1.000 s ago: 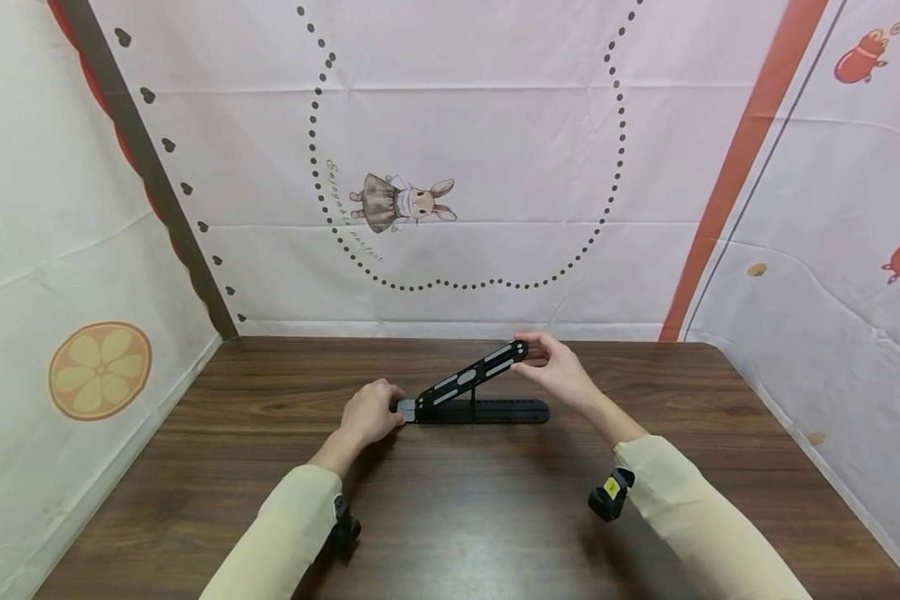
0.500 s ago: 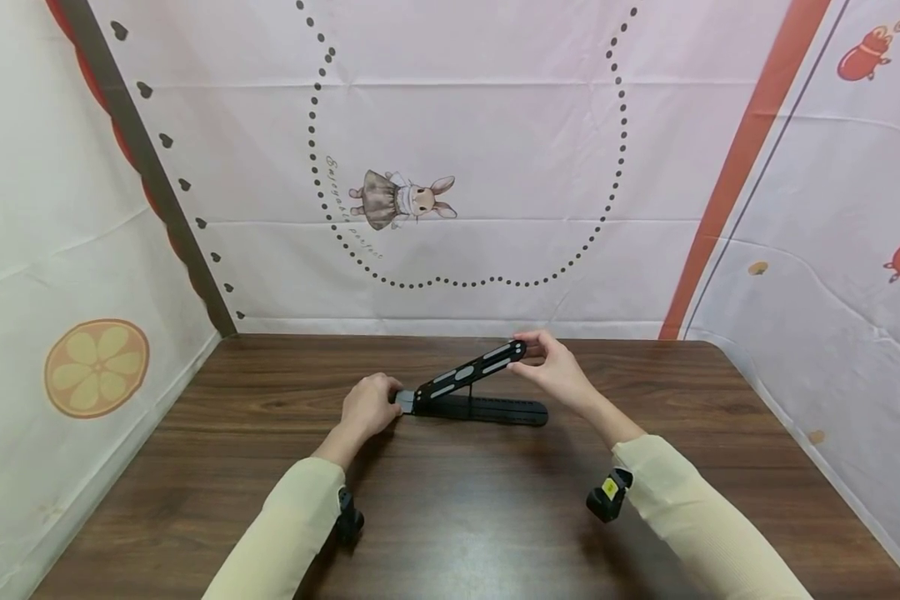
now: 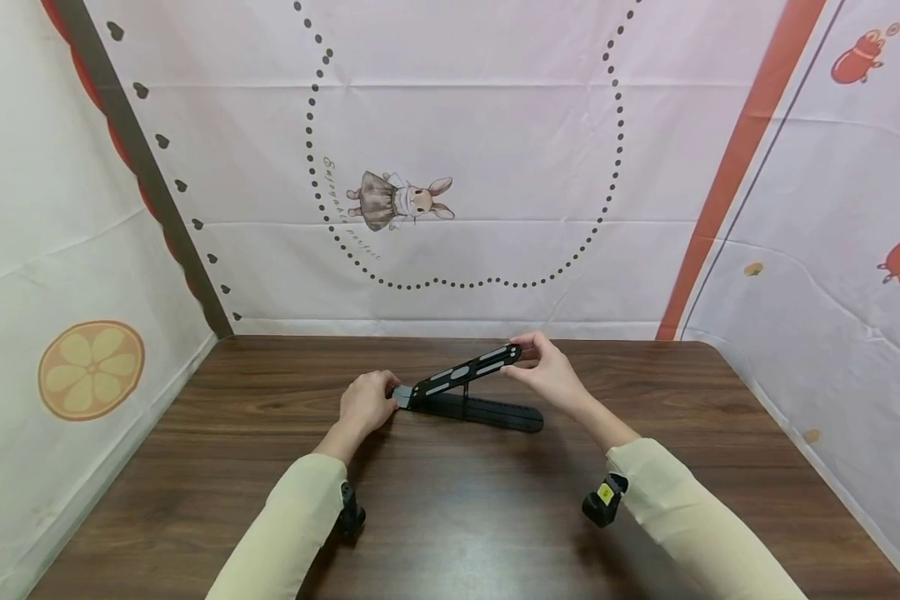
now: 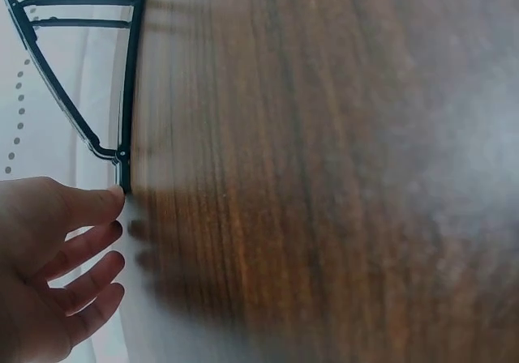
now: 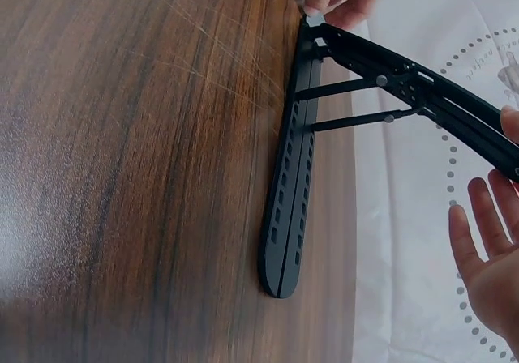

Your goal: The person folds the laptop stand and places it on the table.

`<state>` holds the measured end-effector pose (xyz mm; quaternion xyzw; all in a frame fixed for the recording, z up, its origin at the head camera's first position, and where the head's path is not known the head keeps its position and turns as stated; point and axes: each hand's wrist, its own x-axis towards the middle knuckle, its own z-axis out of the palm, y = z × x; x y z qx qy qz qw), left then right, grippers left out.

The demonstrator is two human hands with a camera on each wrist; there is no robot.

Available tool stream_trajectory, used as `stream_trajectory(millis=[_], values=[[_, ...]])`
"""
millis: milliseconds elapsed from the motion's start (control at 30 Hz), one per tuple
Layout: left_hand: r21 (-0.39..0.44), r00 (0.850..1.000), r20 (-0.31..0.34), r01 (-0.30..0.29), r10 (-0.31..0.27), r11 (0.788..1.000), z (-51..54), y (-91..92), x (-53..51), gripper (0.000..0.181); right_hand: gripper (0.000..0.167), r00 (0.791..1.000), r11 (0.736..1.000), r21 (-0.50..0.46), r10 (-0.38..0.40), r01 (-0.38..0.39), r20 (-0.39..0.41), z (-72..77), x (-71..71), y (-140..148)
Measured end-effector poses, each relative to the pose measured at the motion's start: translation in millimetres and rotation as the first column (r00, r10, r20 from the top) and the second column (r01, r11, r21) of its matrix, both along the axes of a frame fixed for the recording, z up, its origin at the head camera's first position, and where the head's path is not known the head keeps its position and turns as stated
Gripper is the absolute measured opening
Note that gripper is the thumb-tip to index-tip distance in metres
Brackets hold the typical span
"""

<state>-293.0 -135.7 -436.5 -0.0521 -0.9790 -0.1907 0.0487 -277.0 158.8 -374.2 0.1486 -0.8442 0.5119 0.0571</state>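
Note:
A black folding laptop stand point(image 3: 495, 412) is spread into a narrow V, its slotted base low over the table. Its upper arm point(image 3: 461, 372), with grey pads, slopes up to the right. Thin struts point(image 5: 349, 122) join arm and base in the right wrist view. My left hand point(image 3: 365, 406) pinches the grey tip at the hinge end between thumb and forefinger; the other fingers curl loosely in the left wrist view. At the raised end, my right hand point(image 3: 551, 375) holds the upper arm between thumb and fingers. Some right fingertips are hidden behind the arm.
The stand is near the back of a dark wood-grain table point(image 3: 450, 517). A white printed cloth point(image 3: 495, 167) hangs behind it, and more cloth covers both sides. Black wrist cameras point(image 3: 603, 500) sit on the pale sleeves.
The stand has turned slightly, the base's right end swinging toward me and the hinge end a little away. Both hands keep their hold and have shifted slightly left.

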Motion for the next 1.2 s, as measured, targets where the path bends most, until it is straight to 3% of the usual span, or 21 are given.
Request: stream_trajectory(millis=[233, 667, 967, 1200], values=[[-0.001, 1.000, -0.024, -0.001, 0.001, 1.000, -0.8, 0.9, -1.9, 0.028, 0.046, 1.000, 1.000, 0.007, -0.007, 0.007, 0.000, 0.7, 1.9, -2.3], [0.006, 0.995, -0.094, 0.020, -0.020, 1.000, 6.3, 7.2, 10.6, 0.033, 0.048, 1.000, 1.000, 0.029, -0.010, 0.009, 0.029, 0.8, 3.4, -3.1], [0.053, 0.997, -0.064, 0.034, -0.031, 0.998, 8.3, 25.2, 17.2, 0.040, 0.047, 0.999, 0.999, 0.032, 0.004, -0.005, 0.035, 23.1, 22.4, -8.7], [0.047, 0.996, -0.088, 0.014, -0.010, 0.999, 4.8, 34.9, 15.7, 0.036, 0.048, 0.999, 1.000, 0.020, -0.010, 0.009, 0.034, 3.0, 5.7, -3.6]])
